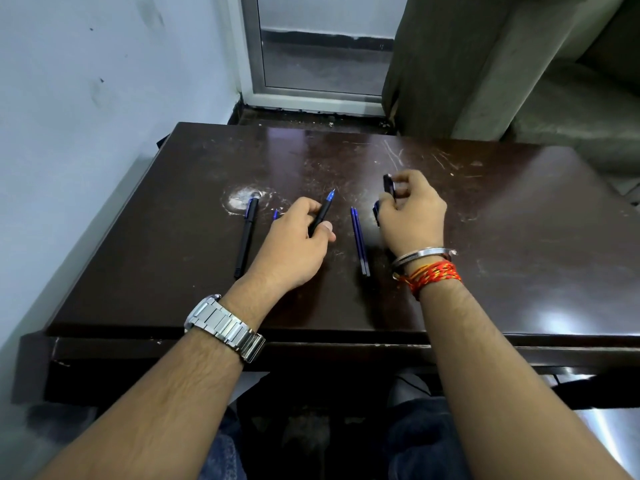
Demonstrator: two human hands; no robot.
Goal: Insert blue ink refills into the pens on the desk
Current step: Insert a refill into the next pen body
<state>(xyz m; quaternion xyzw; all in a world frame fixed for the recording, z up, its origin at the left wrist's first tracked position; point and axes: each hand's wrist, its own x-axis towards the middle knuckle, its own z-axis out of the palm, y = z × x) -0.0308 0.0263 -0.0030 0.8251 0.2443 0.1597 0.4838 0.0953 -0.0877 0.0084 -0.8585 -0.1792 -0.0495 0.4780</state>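
My left hand (298,237) grips a black pen barrel (322,211) with a blue tip that points away from me. My right hand (412,213) pinches a small dark pen cap (389,185) between thumb and fingers. Another dark piece (376,211) sits under its fingers; I cannot tell what it is. Two blue refills (359,242) lie side by side on the desk between my hands. A capped black pen (246,233) lies to the left. A small blue tip (276,214) shows just beyond my left hand, the rest hidden.
The dark brown desk (485,220) is scratched, with a white scuff (242,199) near the capped pen. A pale wall stands on the left, a window at the back, a grey curtain at the back right. My knees are under the desk's front edge.
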